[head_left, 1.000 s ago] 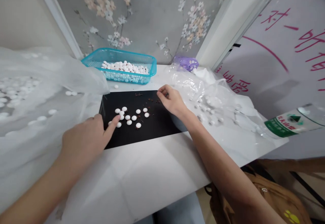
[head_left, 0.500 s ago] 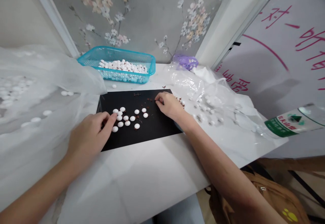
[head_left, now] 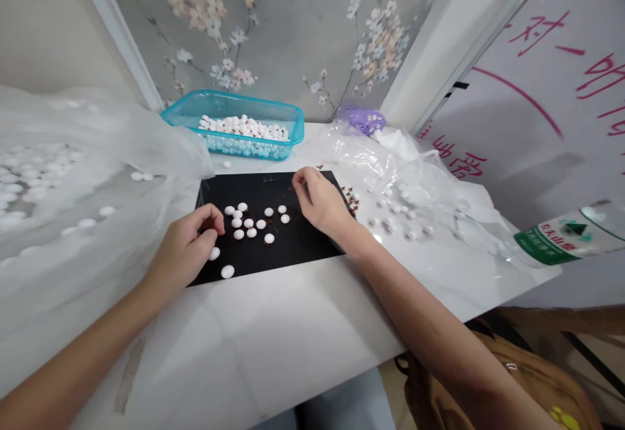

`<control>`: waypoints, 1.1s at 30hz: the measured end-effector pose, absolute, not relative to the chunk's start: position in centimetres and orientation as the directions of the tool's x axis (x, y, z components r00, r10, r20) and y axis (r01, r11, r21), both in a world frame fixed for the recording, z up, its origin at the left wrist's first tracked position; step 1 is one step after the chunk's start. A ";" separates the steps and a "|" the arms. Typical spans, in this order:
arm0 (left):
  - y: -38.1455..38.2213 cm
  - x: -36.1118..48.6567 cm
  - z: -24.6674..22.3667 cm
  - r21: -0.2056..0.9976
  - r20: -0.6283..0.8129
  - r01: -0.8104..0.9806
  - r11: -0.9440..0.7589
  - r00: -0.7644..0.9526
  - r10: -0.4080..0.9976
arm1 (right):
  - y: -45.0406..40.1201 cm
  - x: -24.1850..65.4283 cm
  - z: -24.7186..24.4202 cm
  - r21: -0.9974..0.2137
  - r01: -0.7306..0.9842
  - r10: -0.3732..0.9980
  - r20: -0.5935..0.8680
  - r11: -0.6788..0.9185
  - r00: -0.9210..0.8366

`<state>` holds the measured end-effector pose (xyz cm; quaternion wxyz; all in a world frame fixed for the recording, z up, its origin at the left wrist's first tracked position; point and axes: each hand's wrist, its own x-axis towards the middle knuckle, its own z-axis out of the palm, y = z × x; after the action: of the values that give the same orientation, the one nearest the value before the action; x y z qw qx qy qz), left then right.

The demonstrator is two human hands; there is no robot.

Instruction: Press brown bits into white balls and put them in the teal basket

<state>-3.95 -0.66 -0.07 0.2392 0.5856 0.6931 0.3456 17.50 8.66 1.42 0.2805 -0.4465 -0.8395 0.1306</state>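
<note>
Several small white egg-shaped pieces (head_left: 260, 224) lie scattered on a black mat (head_left: 263, 264), with tiny reddish-brown bits (head_left: 270, 222) among them. At the mat's left edge is my left hand (head_left: 188, 244), its fingers curled in. One white piece (head_left: 213, 254) sits close by its thumb, and another lies nearer the front edge. My right hand (head_left: 319, 202) hovers over the far right of the mat, thumb and fingers drawn together. Whatever either hand holds is hidden or too small to make out. Beyond my right hand is a heap of reddish-brown bits (head_left: 351, 202).
Behind the mat stands a blue basket (head_left: 288, 150) of white pieces showing reddish-brown spots. Clear plastic bags with white pieces lie left (head_left: 122, 137) and right (head_left: 364, 153). A purple packet (head_left: 364, 120) is at the back, a labelled bottle (head_left: 561, 238) far right.
My left hand has drawn back left and toward me from the cluster; two white pieces now lie apart near it. My right hand remains at the mat's far right, turned slightly. The view shifted slightly.
</note>
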 end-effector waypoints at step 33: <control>-1.4 -2.1 1.2 0.770 0.152 0.631 -0.097 -0.034 0.988 | 4.1 13.6 0.5 -0.651 -0.479 0.669 -0.061 -0.589 -0.740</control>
<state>-2.12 -1.36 1.18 0.2494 0.6485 0.6240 0.3575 13.61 4.08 0.55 0.3269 -0.1516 -0.3139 0.8784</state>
